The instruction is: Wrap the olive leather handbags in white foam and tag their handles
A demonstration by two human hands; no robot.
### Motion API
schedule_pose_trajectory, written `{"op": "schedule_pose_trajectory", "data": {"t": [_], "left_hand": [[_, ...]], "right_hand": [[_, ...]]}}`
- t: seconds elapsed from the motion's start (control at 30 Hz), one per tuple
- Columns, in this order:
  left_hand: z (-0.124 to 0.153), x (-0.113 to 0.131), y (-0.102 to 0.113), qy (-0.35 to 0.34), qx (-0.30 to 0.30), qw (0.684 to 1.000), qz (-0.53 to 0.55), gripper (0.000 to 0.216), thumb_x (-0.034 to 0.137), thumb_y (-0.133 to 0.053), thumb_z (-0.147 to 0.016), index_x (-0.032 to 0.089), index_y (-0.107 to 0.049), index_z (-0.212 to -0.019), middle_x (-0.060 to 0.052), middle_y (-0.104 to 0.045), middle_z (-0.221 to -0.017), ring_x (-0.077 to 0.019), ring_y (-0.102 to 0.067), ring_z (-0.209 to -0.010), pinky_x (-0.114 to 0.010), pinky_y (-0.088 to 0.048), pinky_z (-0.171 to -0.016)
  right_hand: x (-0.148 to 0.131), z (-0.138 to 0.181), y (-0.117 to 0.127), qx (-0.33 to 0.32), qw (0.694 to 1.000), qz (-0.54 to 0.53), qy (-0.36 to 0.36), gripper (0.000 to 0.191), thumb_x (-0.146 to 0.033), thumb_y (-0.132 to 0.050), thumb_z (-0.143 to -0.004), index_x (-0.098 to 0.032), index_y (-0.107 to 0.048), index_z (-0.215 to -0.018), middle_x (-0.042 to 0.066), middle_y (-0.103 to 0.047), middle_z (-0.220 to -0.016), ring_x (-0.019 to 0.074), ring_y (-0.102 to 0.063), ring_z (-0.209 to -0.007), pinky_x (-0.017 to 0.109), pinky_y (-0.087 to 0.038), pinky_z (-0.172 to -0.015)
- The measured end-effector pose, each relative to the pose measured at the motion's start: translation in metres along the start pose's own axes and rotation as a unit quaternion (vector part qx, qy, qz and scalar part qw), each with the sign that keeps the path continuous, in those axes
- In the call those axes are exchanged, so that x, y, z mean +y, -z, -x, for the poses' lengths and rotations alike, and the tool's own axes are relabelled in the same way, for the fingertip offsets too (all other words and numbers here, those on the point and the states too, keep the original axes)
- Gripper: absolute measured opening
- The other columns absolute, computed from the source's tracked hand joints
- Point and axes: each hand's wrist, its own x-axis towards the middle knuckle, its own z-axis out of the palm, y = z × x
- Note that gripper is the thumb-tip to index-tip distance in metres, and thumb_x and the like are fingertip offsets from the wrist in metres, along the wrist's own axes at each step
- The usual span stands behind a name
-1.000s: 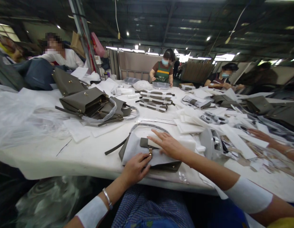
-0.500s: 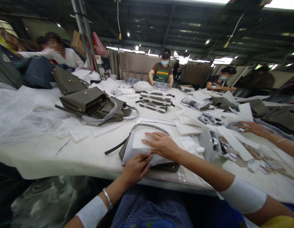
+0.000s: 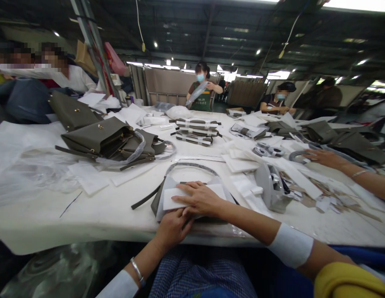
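Observation:
A grey-green handbag (image 3: 157,203) lies in front of me near the table's close edge, its wrapped handle (image 3: 192,164) arched away from me and a strap (image 3: 145,198) sticking out left. White tissue covers its upper face, topped by a white rectangular sheet (image 3: 217,191). My right hand (image 3: 201,201) rests flat on this sheet, fingers spread and pointing left. Against the near edge of the sheet, my left hand (image 3: 170,228) is closed with bent fingers. Its fingertips are partly covered by my right hand, so what they grip is hidden.
More handbags (image 3: 97,134) are heaped at left beside clear plastic (image 3: 33,165). Strapped bundles (image 3: 197,131) sit mid-table. Rightward are white sheets (image 3: 242,161), a grey tape dispenser (image 3: 267,186) and paper scraps (image 3: 332,198). Another person's hand (image 3: 327,159) reaches in from the right.
The white sheet now shows wider across the handbag, extending to the right of my right hand. Both hands stay on it. The person opposite has raised a clear plastic item. My view has shifted slightly.

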Motion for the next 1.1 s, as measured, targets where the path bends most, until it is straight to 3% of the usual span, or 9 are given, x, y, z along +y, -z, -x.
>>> {"op": "schedule_pose_trajectory", "data": {"t": [0.27,0.4,0.5,0.63,0.77,0.87,0.97,1.03,1.1], "left_hand": [[0.003,0.0,0.015,-0.019,-0.011,0.996,0.086,0.017,0.024,-0.052,-0.095,0.02,-0.068,-0.1,-0.006,-0.072,-0.097,-0.0212,-0.068,-0.09,-0.034,-0.055,-0.082],[-0.001,0.009,0.037,0.002,0.074,0.987,0.142,0.018,0.018,-0.051,-0.095,0.02,-0.068,-0.1,-0.005,-0.073,-0.099,-0.0171,-0.068,-0.096,-0.027,-0.054,-0.087],[-0.018,0.019,0.051,0.047,0.122,0.982,0.134,0.021,0.019,-0.049,-0.097,0.021,-0.067,-0.107,-0.006,-0.071,-0.11,-0.0179,-0.066,-0.107,-0.03,-0.051,-0.096],[-0.042,0.018,0.041,0.079,0.039,0.993,0.076,0.046,0.033,-0.044,-0.1,0.022,-0.043,-0.144,-0.01,-0.053,-0.144,-0.0232,-0.047,-0.135,-0.04,-0.042,-0.111],[-0.034,0.009,0.008,0.036,-0.048,0.998,-0.019,0.064,0.045,-0.045,-0.098,0.023,-0.024,-0.154,-0.015,-0.031,-0.158,-0.0302,-0.037,-0.142,-0.049,-0.04,-0.111],[-0.022,0.002,-0.006,-0.018,-0.064,0.995,-0.071,0.069,0.049,-0.044,-0.097,0.024,-0.016,-0.156,-0.015,-0.028,-0.159,-0.0336,-0.034,-0.143,-0.054,-0.036,-0.112],[-0.02,-0.009,-0.011,-0.066,-0.068,0.991,-0.097,0.066,0.053,-0.04,-0.097,0.03,-0.022,-0.155,-0.011,-0.019,-0.163,-0.0386,-0.031,-0.143,-0.058,-0.034,-0.112],[-0.021,-0.016,-0.014,-0.084,-0.073,0.989,-0.099,0.065,0.052,-0.038,-0.096,0.028,-0.023,-0.155,-0.011,-0.013,-0.164,-0.0412,-0.03,-0.143,-0.059,-0.033,-0.112],[-0.021,-0.023,-0.018,-0.097,-0.076,0.988,-0.098,0.064,0.048,-0.036,-0.096,0.027,-0.023,-0.155,-0.01,-0.009,-0.165,-0.0431,-0.029,-0.143,-0.061,-0.034,-0.111]], "right_hand": [[-0.004,0.01,-0.034,0.012,0.996,-0.07,-0.047,0.061,-0.057,-0.034,-0.1,-0.027,-0.032,-0.152,0.007,-0.036,-0.157,0.029,-0.018,-0.148,0.057,-0.007,-0.119],[-0.004,0.011,-0.033,0.021,0.994,-0.082,-0.068,0.058,-0.054,-0.031,-0.101,-0.025,-0.035,-0.151,0.008,-0.035,-0.158,0.0287,-0.018,-0.149,0.056,-0.009,-0.119],[-0.002,0.011,-0.037,0.031,0.993,-0.089,-0.073,0.053,-0.047,-0.032,-0.103,-0.024,-0.037,-0.15,0.009,-0.036,-0.157,0.0287,-0.019,-0.149,0.058,-0.011,-0.119],[0.004,0.007,-0.045,0.086,0.986,-0.133,-0.057,0.044,-0.031,-0.046,-0.099,-0.018,-0.05,-0.14,0.012,-0.049,-0.148,0.0278,-0.029,-0.145,0.058,-0.02,-0.117],[0.004,0.012,-0.041,0.137,0.971,-0.166,-0.108,0.029,-0.012,-0.05,-0.092,-0.012,-0.066,-0.117,0.012,-0.067,-0.125,0.0199,-0.054,-0.126,0.04,-0.039,-0.111],[-0.003,0.045,-0.029,0.184,0.964,-0.144,-0.126,0.026,-0.013,-0.049,-0.094,-0.013,-0.069,-0.11,0.01,-0.069,-0.122,0.0154,-0.058,-0.121,0.03,-0.041,-0.109],[-0.016,0.11,-0.01,0.254,0.951,-0.115,-0.136,0.025,-0.021,-0.047,-0.099,-0.016,-0.068,-0.112,0.008,-0.07,-0.12,0.0147,-0.059,-0.118,0.031,-0.044,-0.106],[-0.027,0.168,0.004,0.28,0.931,-0.087,-0.217,0.023,-0.023,-0.049,-0.099,-0.019,-0.068,-0.112,0.007,-0.071,-0.116,0.0153,-0.062,-0.112,0.032,-0.048,-0.101],[-0.037,0.237,0.018,0.27,0.893,-0.033,-0.359,0.022,-0.022,-0.051,-0.097,-0.021,-0.069,-0.11,0.007,-0.072,-0.111,0.0172,-0.064,-0.107,0.033,-0.05,-0.098]]}}
